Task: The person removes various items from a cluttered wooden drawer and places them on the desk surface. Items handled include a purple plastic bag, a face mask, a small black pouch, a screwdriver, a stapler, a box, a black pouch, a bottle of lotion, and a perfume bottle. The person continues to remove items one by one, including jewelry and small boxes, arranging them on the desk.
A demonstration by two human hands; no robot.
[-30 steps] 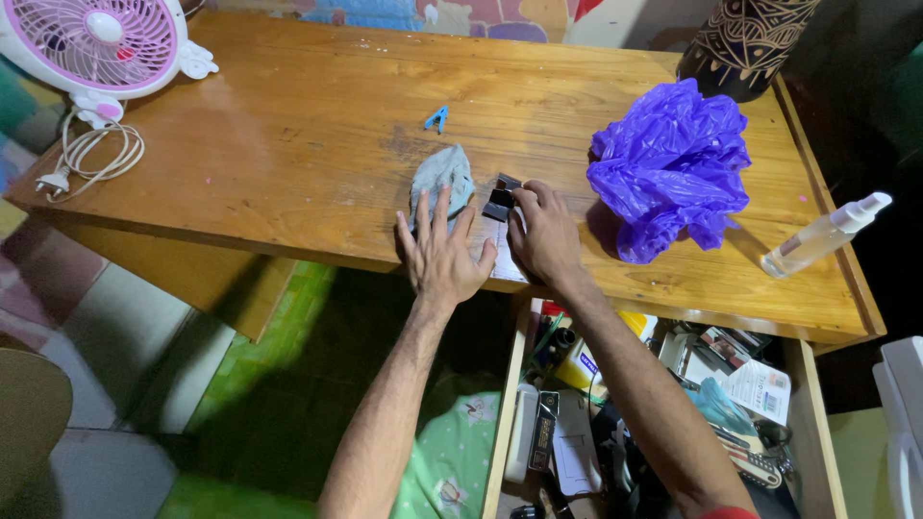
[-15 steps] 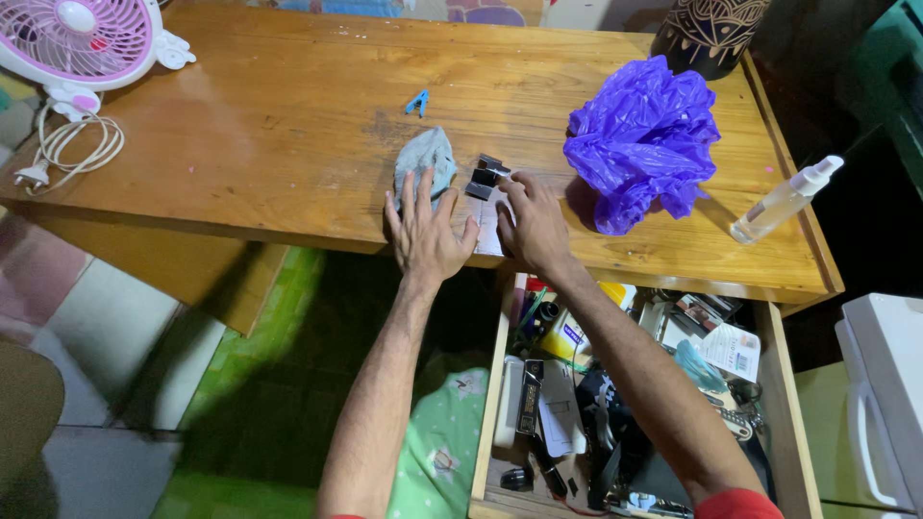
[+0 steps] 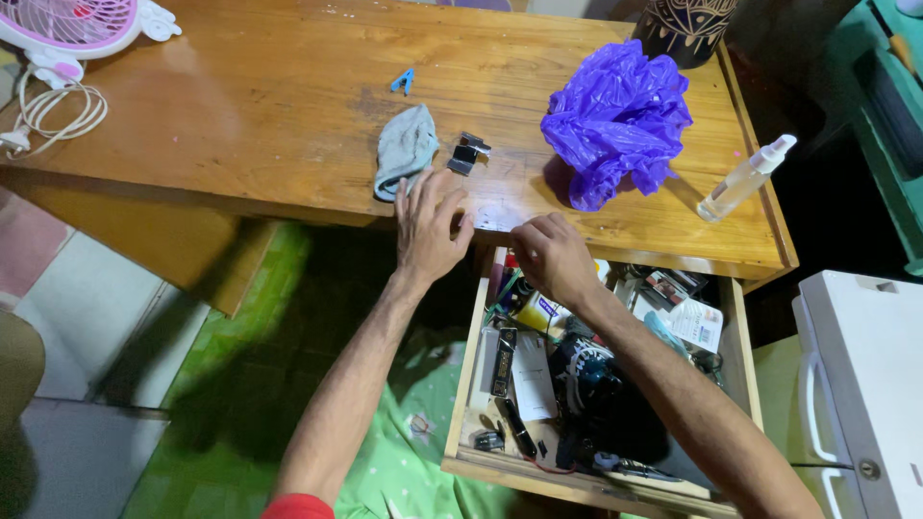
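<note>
Both hands pulled back toward the worktop's near edge since the earlier frames; right hand has let go of the black clip and come off it. Left hand (image 3: 428,226) lies flat at the worktop (image 3: 240,106) edge, fingers (image 3: 423,187) spread open, tips touching the near end of the grey cloth (image 3: 404,149). Right hand (image 3: 553,258) sits at the front edge above the open drawer (image 3: 461,384), fingers curled loosely, holding nothing that shows. Black clip (image 3: 465,154) lies alone on the worktop just right of the cloth, apart from both hands. Small blue clip (image 3: 403,81) farther back. Crumpled purple plastic bag (image 3: 615,120) right of the black clip, a clear spray bottle (image 3: 745,180) lying near the right edge. Pink-and-white fan (image 3: 67,24) with coiled white cord (image 3: 53,111) at the far left corner. Drawer full of mixed clutter.
</note>
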